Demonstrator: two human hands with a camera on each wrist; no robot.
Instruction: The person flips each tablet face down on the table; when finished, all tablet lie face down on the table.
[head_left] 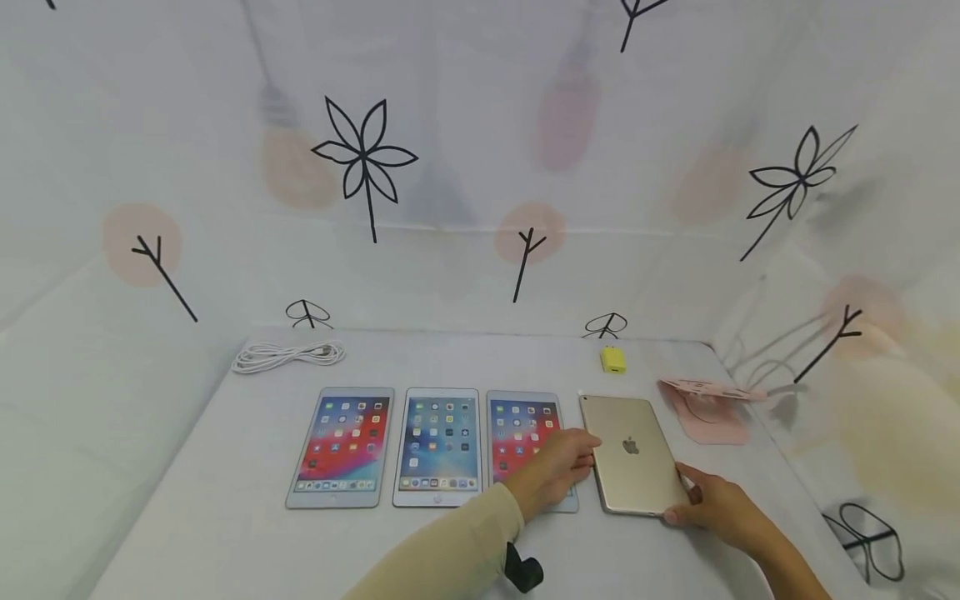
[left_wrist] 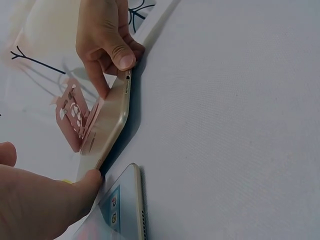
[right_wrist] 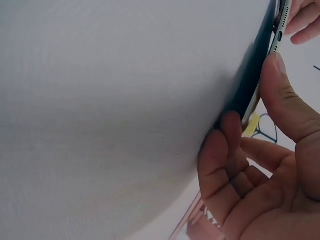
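Note:
A gold tablet [head_left: 628,467] lies back side up at the right end of a row of tablets. My right hand [head_left: 716,510] grips its lower right corner, the thumb [right_wrist: 280,95] on the bottom edge and fingertips curled at the underside. At its left edge, my left hand [head_left: 555,471] holds the side, thumb [left_wrist: 90,187] against the rim. A dark shadow shows beneath the tablet's edge in both wrist views. My left hand partly covers the neighbouring tablet [head_left: 517,417], which has a lit red and blue screen.
Two more lit tablets, one with a blue screen [head_left: 438,442] and one with a red screen [head_left: 341,450], lie to the left. Behind them is a coiled white cable [head_left: 288,356]. A yellow charger plug [head_left: 612,360] and a pink stand [head_left: 708,417] sit at the back right. Patterned cloth walls surround the table.

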